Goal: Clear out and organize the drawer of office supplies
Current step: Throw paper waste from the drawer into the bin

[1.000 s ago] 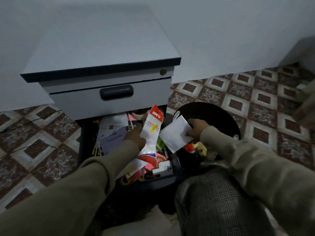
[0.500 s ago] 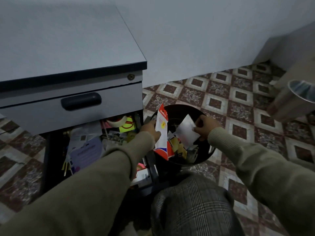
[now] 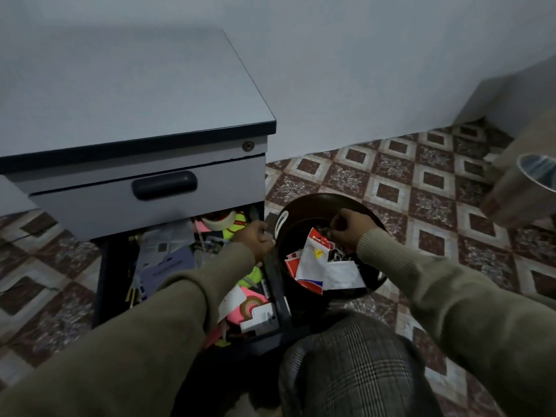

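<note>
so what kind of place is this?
Probably an office or home workspace, at floor level: a grey pedestal cabinet with its lower drawer open and full of stationery, a black bin beside it, and patterned floor tiles.

1. Only one cam, strapped to my head, wide-angle, pointing forward and down.
2. It sits close above the open drawer (image 3: 186, 266) and the black bin (image 3: 370, 284) beside it.
3. My sleeves fill the bottom of the shot.

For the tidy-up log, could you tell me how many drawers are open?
1: the lower drawer is pulled out beside the bin; the upper drawer looks closed.
</note>
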